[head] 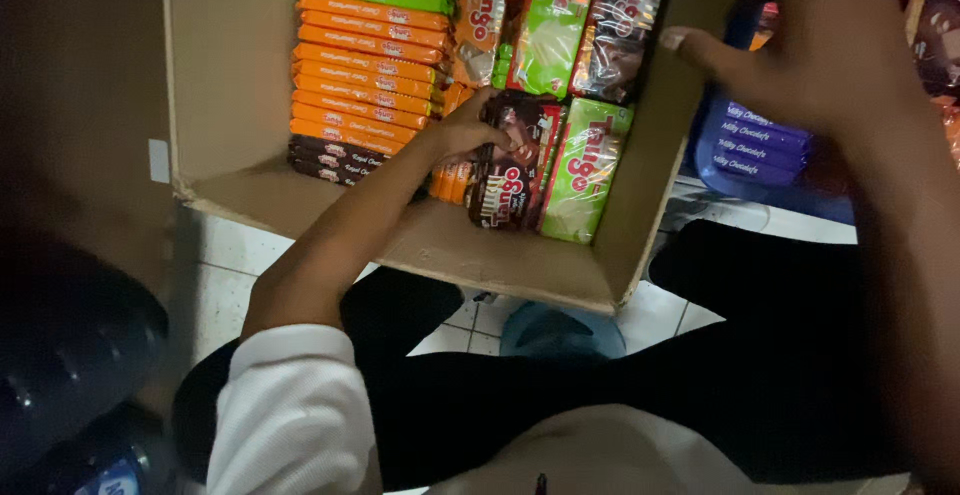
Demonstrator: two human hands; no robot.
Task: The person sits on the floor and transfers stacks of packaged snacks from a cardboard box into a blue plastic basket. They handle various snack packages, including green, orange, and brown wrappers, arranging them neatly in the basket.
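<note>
Brown wafer pack (pixel 512 160) at frame centre sits under the left hand (pixel 468 130), fingers curled over its top edge inside the cardboard box (pixel 230 75); the right hand (pixel 800 45), upper right, hovers half-open, holding nothing.

A dark brown wafer packet (pixel 512 160) stands upright in the cardboard box (pixel 230 85), between orange and green packs.

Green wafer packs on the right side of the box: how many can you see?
2: one green pack at the far end, one green pack near the front wall. Others may lie hidden underneath.
</note>
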